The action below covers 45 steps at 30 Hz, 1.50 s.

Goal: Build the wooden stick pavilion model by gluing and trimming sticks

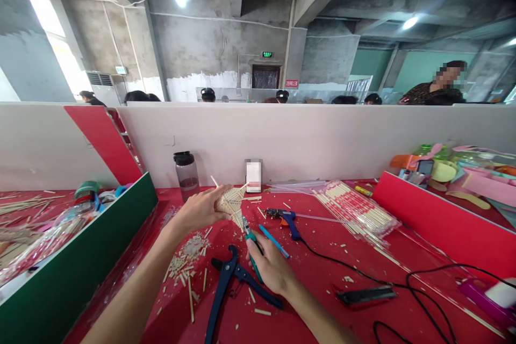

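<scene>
My left hand [205, 207] is closed around the left side of a star-like piece made of thin wooden sticks [231, 201], raised above the red table. In my right hand [270, 263] is a pair of green-handled cutting pliers [253, 252], its jaws at the lower tip of the stick piece. Whether the jaws touch a stick I cannot tell. Just below lies a dark blue pipe cutter [229, 274], its handles spread. A blue pen [274, 240] rests right of the pliers, and beyond it is a blue glue gun [284, 217] with a black cord.
Stick offcuts [189, 255] litter the left of the table. A dark bottle [186, 174] and a phone [253, 176] stand at the back panel. Packed sticks [358, 209] lie to the right, with a black tool [366, 294] and loops of cord nearer. Green [84, 269] and red dividers [443, 226] flank the space.
</scene>
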Tool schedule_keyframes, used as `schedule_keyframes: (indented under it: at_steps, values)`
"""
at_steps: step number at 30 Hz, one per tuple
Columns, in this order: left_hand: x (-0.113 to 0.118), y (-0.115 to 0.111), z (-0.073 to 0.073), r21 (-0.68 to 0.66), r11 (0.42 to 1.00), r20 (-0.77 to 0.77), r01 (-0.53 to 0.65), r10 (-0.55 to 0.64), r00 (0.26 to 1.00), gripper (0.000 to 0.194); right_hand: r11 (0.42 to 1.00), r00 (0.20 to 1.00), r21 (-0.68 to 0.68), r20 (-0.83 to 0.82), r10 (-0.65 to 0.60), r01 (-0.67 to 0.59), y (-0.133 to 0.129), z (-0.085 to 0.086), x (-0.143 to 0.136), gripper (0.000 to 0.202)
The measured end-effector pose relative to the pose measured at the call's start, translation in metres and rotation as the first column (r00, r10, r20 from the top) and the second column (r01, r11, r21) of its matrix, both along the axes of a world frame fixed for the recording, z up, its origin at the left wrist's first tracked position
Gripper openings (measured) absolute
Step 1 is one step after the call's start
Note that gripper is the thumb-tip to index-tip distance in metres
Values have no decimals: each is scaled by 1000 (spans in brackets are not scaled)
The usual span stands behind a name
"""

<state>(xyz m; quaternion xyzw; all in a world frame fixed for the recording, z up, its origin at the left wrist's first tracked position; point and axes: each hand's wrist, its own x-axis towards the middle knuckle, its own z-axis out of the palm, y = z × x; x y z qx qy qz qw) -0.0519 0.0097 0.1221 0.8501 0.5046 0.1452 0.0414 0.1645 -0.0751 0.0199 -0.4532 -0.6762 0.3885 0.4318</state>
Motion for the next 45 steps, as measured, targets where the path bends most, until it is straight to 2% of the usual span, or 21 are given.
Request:
schedule_keyframes:
  at_steps: [5,9,13,18,25,30,38,45]
  values:
    - [1,0,2,7,1000,7,-23,22,1000,76,999,1000,35,14,-19,18,-3,9,0,38]
    - [0,1,2,24,1000,16,-14,13,1000,74,996,995,73,78,-66,60,0,3,0,38]
    - [-1,3,0,41,999,10,-20,20,1000,77,992,977,94,187,-103,87,6,-6,2,47]
    - [1,-1,3,69,998,3,6,-6,1000,76,987,970,130,214,-115,88,8,-9,2,52]
    - [1,-3,6,65,998,-16,-5,6,1000,75,993,988,75,116,-101,93,7,-20,-8,58]
    - [-1,-1,6,56,998,25,-10,9,1000,75,992,993,88,69,-96,90,10,-19,-7,59]
    - [-1,-3,9,55,998,-19,-24,25,999,79,998,998,-50,-64,24,-27,13,-21,2,52]
    - [3,-2,0,42,999,-66,17,-14,998,79,994,998,-102,-53,37,-42,9,-9,5,52]
